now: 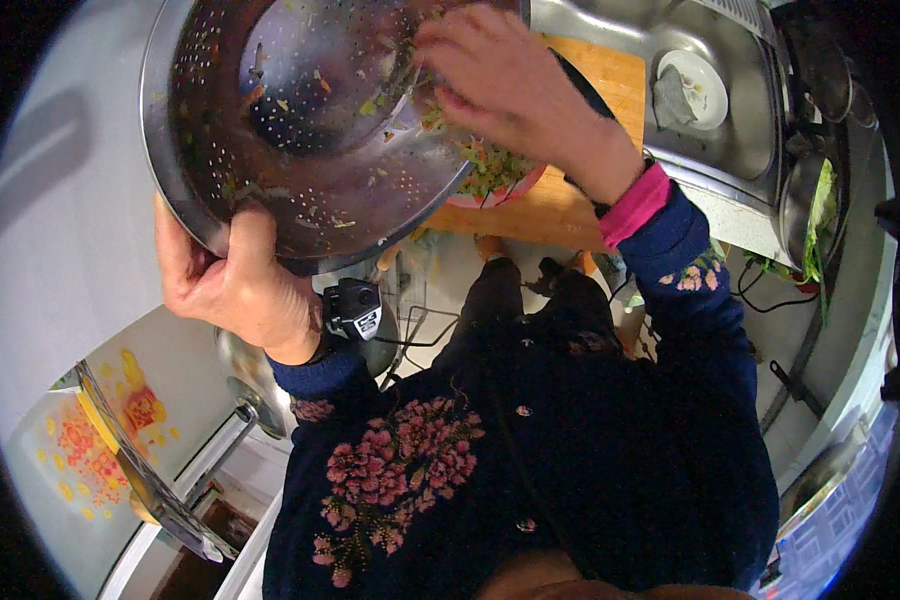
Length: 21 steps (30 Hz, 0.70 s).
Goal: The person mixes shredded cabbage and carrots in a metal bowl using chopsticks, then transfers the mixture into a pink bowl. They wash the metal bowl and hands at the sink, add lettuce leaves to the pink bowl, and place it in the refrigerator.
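Observation:
My left hand (236, 277) grips the rim of a perforated stainless steel colander (330, 206), thumb inside and fingers around the outside. The colander is tilted, with its inside facing me. Small shreds of chopped vegetable cling to its wall. My right hand (510, 90) is at the colander's right side, its slightly blurred fingers reaching over the inner wall near some green bits. Whether those fingers pinch anything cannot be made out. Partly below the colander's edge is a red-rimmed bowl (525, 189) heaped with chopped greens (495, 166).
The bowl stands on a wooden cutting board (607, 67). Right of that is a steel sink (754, 154) holding a white plate (712, 90) and a grey cloth (673, 97). Leafy greens (817, 210) lie at far right. A small black camera (352, 300) sits at my left wrist.

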Tool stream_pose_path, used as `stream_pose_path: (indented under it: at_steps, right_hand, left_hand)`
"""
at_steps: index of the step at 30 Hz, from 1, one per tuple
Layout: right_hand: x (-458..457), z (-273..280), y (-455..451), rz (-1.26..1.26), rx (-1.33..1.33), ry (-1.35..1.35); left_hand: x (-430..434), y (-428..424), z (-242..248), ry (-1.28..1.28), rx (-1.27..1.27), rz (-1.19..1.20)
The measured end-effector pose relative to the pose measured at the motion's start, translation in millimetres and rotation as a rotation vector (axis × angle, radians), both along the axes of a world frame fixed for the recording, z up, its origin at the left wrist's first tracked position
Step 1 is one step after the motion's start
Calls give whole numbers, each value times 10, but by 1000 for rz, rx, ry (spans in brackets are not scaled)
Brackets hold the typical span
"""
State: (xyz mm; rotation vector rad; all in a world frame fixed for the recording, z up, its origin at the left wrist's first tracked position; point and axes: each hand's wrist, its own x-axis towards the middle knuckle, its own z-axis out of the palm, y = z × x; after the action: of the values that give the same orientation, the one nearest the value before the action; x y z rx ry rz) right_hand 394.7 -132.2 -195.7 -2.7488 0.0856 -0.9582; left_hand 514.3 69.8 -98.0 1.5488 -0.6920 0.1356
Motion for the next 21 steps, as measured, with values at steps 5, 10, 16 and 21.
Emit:
stream_pose_path:
  at_steps: [5, 10, 16, 21]
  right_hand:
    - [29, 9, 53, -191, -64, -45]
    - [-62, -162, 393, 51, 197, 21]
    - [-153, -260, 447, 155, 267, 92]
    - [-269, -191, 353, 107, 159, 185]
  left_hand:
    - [2, -24, -8, 9, -17, 6]
    - [63, -31, -14, -8, -57, 10]
    - [121, 1, -95, -69, -39, -7]
    - [182, 2, -116, -91, 15, 35]
